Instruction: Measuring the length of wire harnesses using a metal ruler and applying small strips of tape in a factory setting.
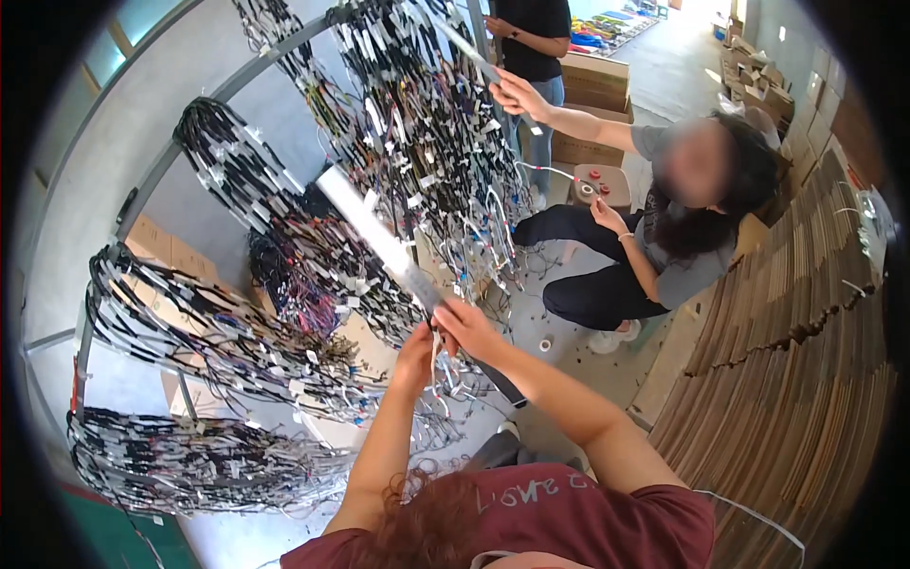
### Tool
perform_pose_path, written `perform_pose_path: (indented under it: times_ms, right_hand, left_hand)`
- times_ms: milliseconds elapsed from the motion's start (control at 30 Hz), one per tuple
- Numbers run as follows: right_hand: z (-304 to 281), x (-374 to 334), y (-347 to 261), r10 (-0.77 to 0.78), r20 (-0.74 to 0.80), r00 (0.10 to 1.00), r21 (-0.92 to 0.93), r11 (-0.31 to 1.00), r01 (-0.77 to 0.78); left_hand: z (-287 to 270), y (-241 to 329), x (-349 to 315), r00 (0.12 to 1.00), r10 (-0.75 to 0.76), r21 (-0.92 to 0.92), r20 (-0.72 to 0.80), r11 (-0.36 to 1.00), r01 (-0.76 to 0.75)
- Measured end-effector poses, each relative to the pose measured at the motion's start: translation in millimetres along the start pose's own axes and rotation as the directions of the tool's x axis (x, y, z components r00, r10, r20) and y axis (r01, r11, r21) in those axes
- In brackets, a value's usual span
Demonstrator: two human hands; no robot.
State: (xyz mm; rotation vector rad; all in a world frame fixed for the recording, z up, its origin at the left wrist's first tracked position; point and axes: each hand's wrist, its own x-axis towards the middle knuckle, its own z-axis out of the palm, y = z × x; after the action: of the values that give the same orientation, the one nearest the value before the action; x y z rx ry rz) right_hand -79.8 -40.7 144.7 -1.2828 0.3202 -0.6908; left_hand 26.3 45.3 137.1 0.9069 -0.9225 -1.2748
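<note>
My left hand (412, 358) is closed in a pinch on a thin cable (435, 368), whose pale end hangs down below the fingers. Right beside it, my right hand (469, 332) has its fingers curled over a long, shiny metal bar (374, 228). What these fingers grip is hidden. The bar slants up and to the left from my hands, and a darker length shows below my right wrist. Wire harnesses (360, 284), black with white tags and connectors, hang thickly behind and to the left of both hands.
More harness bundles (209, 465) hang from a metal rack (142, 204) on the left. At the right, a seated co-worker (697, 199) holds a white cable near a similar bar; another person (531, 47) stands behind. Stacked flat cardboard (796, 313) lines the right side. A small roll (545, 345) lies on the floor.
</note>
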Motion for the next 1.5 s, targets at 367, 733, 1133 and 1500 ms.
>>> perform_pose_path:
  times_ms: [367, 733, 1133, 1500]
  right_hand:
    - [17.9, 3.0, -17.0, -0.183, -0.092, 0.979, -0.267, 0.952, 0.153]
    - [10.5, 169.8, -103.6, -0.128, -0.052, 0.99, -0.139, 0.983, 0.12]
    - [-20.3, 154.8, -114.3, -0.07, -0.062, 0.996, -0.004, 0.998, 0.07]
    - [-48.2, 119.1, -40.1, -0.338, -0.067, 0.939, -0.636, 0.74, 0.221]
  left_hand:
    - [-40.8, 16.0, -15.3, 0.983, 0.059, 0.116, -0.176, 0.993, -0.038]
    - [-25.2, 18.0, -26.0, 0.973, 0.043, 0.158, -0.226, 0.987, -0.007]
    - [-81.9, 24.0, -37.8, 0.703, 0.239, 0.503, -0.67, 0.842, 0.193]
    - [-53.1, 55.0, -54.0, 0.683, 0.276, 0.601, -0.677, 0.743, 0.295]
